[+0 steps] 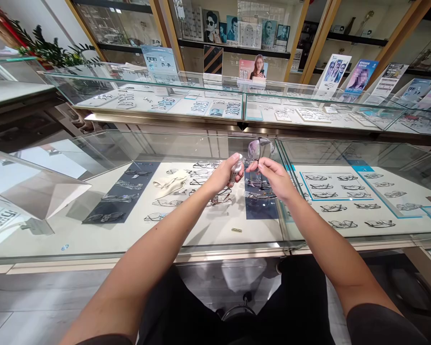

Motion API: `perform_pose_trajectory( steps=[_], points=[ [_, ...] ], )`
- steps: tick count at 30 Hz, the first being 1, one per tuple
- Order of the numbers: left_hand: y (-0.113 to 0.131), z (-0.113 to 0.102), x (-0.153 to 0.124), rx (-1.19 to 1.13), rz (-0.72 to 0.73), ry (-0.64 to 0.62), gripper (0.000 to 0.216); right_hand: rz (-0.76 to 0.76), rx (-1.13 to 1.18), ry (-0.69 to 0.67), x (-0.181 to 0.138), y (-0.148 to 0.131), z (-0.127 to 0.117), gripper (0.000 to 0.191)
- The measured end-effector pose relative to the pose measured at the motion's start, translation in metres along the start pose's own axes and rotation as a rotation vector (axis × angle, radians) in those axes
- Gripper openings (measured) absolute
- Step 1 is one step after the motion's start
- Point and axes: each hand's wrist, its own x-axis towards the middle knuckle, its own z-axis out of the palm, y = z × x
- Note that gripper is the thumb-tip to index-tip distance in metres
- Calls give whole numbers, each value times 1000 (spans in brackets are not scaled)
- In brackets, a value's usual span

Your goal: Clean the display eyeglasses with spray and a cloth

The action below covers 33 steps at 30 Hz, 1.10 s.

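Observation:
My left hand is closed around a small whitish bottle, its top pointing up beside the thumb. To its right my right hand pinches a pair of glasses, the lenses standing upright above the fingers. Both hands are over the glass counter, close together, the bottle just left of the lenses. A cream cloth lies crumpled to the left of my left hand. Nearer to me, a small gold-coloured bar rests on the counter. Fingers hide part of the bottle and the frame.
Under the glass of the display counter lie several rows of glasses. A white angular stand is at the left. Behind runs a second glass case with several upright advertising cards. A plant stands at the far left.

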Motion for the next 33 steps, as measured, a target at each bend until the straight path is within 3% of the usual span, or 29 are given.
perform_pose_trajectory(
  steps=[11,21,26,29,33],
  points=[
    [7,10,-12,261,97,-106,64,38,126,117,3,0,-3,30],
    [13,7,-13,308,81,-64,59,77,165,142,2,-4,-1,33],
    [12,1,-12,304,91,-112,68,78,186,157,2,-3,-4,30],
    [8,-12,-4,231,92,2,74,80,197,165,3,-2,-7,30],
    [8,-50,10,153,123,285,65,63,213,170,4,-1,-10,27]
  ],
)
